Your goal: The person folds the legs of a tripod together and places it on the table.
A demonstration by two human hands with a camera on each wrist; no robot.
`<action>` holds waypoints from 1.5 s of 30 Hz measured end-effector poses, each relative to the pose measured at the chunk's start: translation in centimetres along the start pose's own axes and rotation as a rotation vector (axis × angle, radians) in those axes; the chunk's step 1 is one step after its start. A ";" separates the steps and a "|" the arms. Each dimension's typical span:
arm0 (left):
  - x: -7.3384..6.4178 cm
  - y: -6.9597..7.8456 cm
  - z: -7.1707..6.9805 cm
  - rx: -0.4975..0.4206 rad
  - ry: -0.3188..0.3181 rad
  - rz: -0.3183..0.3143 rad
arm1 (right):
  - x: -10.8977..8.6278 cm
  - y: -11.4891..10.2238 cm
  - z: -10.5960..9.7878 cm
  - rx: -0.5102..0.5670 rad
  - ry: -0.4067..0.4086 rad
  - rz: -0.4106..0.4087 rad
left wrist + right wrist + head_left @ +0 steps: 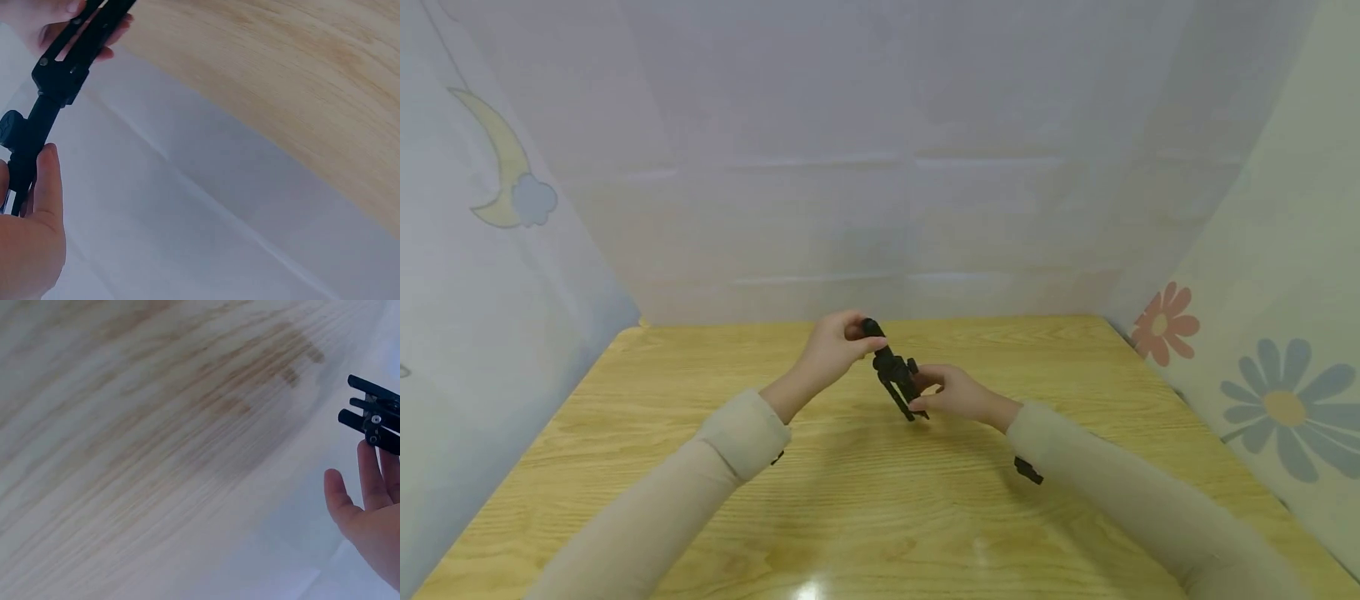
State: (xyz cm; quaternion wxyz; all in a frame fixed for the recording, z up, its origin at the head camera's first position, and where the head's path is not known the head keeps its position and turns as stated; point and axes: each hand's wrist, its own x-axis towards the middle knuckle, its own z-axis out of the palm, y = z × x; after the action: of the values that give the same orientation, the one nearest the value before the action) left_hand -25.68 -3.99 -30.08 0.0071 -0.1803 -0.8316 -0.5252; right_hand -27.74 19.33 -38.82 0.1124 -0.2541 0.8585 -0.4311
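Note:
A small black tripod (891, 367) is held up at a slant over the table, its legs pointing down toward the right. My left hand (835, 346) grips its upper tube, thumb along one side; the left wrist view shows this thumb beside the tube (41, 128), just under a round knob (11, 129). My right hand (958, 393) holds the leg end, with thumb and fingers at the legs (94, 37). In the right wrist view the leg tips (369, 415) lie against the fingertips (369, 453), while part of the grasp is cut off by the frame's edge.
Beneath both hands lies a wood-grain table (880, 517). A pale curtain-like backdrop (865, 208) stands behind its far edge. Side panels carry a moon (505, 158) on the left and flowers (1285, 408) on the right.

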 end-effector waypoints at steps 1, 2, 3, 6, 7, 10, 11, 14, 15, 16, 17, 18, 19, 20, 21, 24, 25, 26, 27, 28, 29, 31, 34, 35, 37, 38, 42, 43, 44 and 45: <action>-0.1 -0.1 -0.2 -0.012 0.001 -0.007 | -0.3 -0.1 -0.2 -0.002 0.006 0.001; -0.2 -0.2 -0.3 -0.022 0.002 -0.012 | -0.6 -0.2 -0.3 -0.005 0.013 -0.001; -0.3 -0.3 -0.5 -0.035 0.000 -0.019 | -0.8 -0.4 -0.5 -0.012 0.018 -0.003; -0.6 -0.7 -0.9 -0.059 -0.008 -0.046 | -1.4 -0.7 -0.9 -0.048 0.039 -0.003; -0.7 -0.9 -1.0 -0.065 -0.012 -0.056 | -1.5 -0.8 -1.0 -0.061 0.042 -0.001; -1.1 -1.4 -1.3 -0.079 -0.033 -0.086 | -2.0 -1.2 -1.3 -0.092 0.051 0.007; -1.3 -1.6 -1.3 -0.082 -0.038 -0.098 | -2.1 -1.3 -1.4 -0.100 0.052 0.005; -1.6 -2.4 -1.4 -0.083 -0.048 -0.116 | -2.4 -1.5 -1.7 -0.114 0.061 0.000; -1.7 -2.6 -1.4 -0.081 -0.048 -0.123 | -2.5 -1.6 -1.8 -0.125 0.067 -0.004; -1.7 -2.9 -1.4 -0.082 -0.045 -0.131 | -2.5 -1.6 -1.8 -0.137 0.071 -0.009; -1.8 -3.3 -1.3 -0.085 -0.043 -0.142 | -2.6 -1.6 -1.9 -0.148 0.076 -0.012; -1.9 -3.6 -1.2 -0.088 -0.044 -0.149 | -2.6 -1.5 -1.9 -0.160 0.080 -0.015; -2.0 -3.9 -1.1 -0.089 -0.047 -0.163 | -2.6 -1.5 -2.0 -0.172 0.085 -0.017; -2.1 -4.3 -0.9 -0.089 -0.049 -0.176 | -2.6 -1.4 -2.0 -0.187 0.089 -0.018; -2.2 -4.6 -0.8 -0.089 -0.050 -0.189 | -2.6 -1.3 -2.0 -0.200 0.092 -0.019; -2.3 -5.5 -0.3 -0.086 -0.054 -0.224 | -2.6 -1.0 -2.0 -0.248 0.095 -0.024; -2.3 -5.8 -0.2 -0.080 -0.055 -0.230 | -2.6 -0.9 -2.0 -0.267 0.096 -0.028; -2.2 -6.2 0.0 -0.078 -0.055 -0.233 | -2.6 -0.8 -2.0 -0.284 0.099 -0.034; -2.2 -6.6 0.1 -0.071 -0.057 -0.234 | -2.6 -0.6 -2.0 -0.299 0.102 -0.041; -2.2 -6.9 0.2 -0.061 -0.059 -0.232 | -2.5 -0.5 -1.9 -0.313 0.106 -0.047; -2.1 -7.2 0.3 -0.046 -0.060 -0.231 | -2.5 -0.3 -1.9 -0.327 0.110 -0.053; -2.1 -7.9 0.6 -0.025 -0.064 -0.224 | -2.4 0.0 -1.9 -0.355 0.118 -0.060; -2.1 -8.7 1.2 0.007 -0.067 -0.218 | -2.3 0.6 -1.8 -0.386 0.124 -0.053; -2.1 -8.9 1.3 0.018 -0.068 -0.219 | -2.2 0.8 -1.7 -0.398 0.122 -0.050; -2.1 -9.2 1.6 0.040 -0.074 -0.215 | -2.1 1.1 -1.6 -0.417 0.116 -0.045; -2.2 -9.3 1.7 0.049 -0.078 -0.213 | -2.1 1.3 -1.5 -0.419 0.115 -0.041; -2.3 -9.5 1.9 0.097 -0.101 -0.184 | -2.0 1.9 -1.3 -0.436 0.109 -0.038; -2.3 -9.6 2.0 0.110 -0.106 -0.174 | -2.0 2.0 -1.2 -0.441 0.111 -0.037; -2.3 -9.6 2.0 0.117 -0.110 -0.169 | -2.0 2.1 -1.2 -0.449 0.112 -0.037; -2.2 -9.6 2.0 0.128 -0.115 -0.159 | -2.0 2.1 -1.2 -0.454 0.111 -0.035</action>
State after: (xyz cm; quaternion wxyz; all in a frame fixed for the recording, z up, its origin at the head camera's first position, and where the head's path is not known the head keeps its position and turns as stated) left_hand -26.18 -6.54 -39.83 -0.0711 -0.1427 -0.8742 -0.4587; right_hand -27.28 22.24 -39.83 -0.0025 -0.2636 0.9338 -0.2419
